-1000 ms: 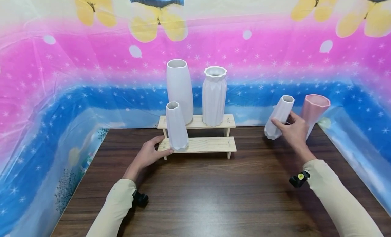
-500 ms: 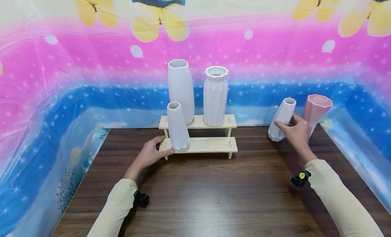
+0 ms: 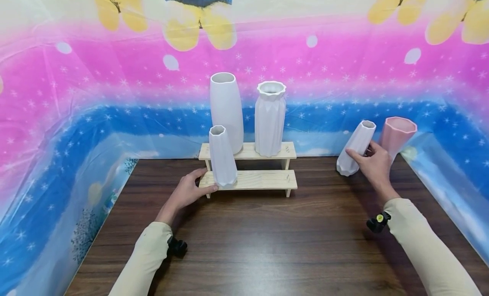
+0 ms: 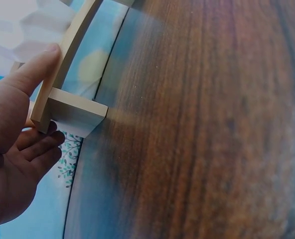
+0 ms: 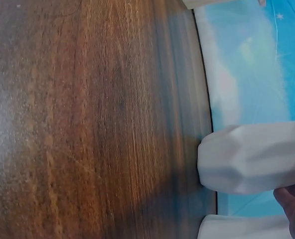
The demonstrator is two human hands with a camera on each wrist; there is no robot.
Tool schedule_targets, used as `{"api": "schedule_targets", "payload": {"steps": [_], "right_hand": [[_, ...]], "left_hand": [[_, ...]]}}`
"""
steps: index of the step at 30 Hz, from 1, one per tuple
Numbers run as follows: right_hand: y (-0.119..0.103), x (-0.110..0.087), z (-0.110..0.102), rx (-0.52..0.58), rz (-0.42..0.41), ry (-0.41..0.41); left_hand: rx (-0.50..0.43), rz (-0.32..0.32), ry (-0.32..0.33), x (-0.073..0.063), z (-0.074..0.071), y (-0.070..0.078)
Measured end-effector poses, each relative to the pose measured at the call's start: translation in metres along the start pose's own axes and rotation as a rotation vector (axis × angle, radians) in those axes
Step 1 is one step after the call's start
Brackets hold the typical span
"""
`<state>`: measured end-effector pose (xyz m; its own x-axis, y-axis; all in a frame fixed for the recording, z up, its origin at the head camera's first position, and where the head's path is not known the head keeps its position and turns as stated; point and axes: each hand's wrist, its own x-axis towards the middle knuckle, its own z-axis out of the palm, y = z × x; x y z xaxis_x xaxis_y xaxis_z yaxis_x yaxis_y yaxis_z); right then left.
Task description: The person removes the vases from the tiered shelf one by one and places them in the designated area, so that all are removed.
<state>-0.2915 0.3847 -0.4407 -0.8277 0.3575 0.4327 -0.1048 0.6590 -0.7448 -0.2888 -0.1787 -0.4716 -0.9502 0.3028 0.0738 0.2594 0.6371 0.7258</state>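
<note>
Held white vase (image 3: 352, 154), right of frame, leans further toward pink vase (image 3: 397, 137); base contact with surface (image 3: 244, 236) unclear. Right hand (image 3: 374, 165) half closed round it, so handling looks unfinished. Left hand (image 3: 187, 191) unmoved, thumb and fingers gripping lower left end of wooden rack (image 3: 261, 180).

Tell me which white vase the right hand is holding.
The tilted white vase beside the pink vase; the other three white vases stand on the wooden stand.

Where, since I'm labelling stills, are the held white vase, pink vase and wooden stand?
Held white vase (image 3: 358, 141): head view, body above the thumb.
Pink vase (image 3: 396, 139): head view, wall below rim.
Wooden stand (image 3: 263, 180): head view, bare lower shelf.
</note>
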Motion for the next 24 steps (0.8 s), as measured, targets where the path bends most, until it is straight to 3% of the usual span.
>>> {"api": "schedule_targets", "payload": {"steps": [12, 24], "right_hand": [[0.001, 0.000, -0.007, 0.003, 0.030, -0.021], [-0.007, -0.023, -0.025, 0.043, 0.043, 0.012]], "left_hand": [[0.008, 0.004, -0.001, 0.001, -0.001, -0.002], [0.018, -0.003, -0.013, 0.001, 0.000, -0.001]]}}
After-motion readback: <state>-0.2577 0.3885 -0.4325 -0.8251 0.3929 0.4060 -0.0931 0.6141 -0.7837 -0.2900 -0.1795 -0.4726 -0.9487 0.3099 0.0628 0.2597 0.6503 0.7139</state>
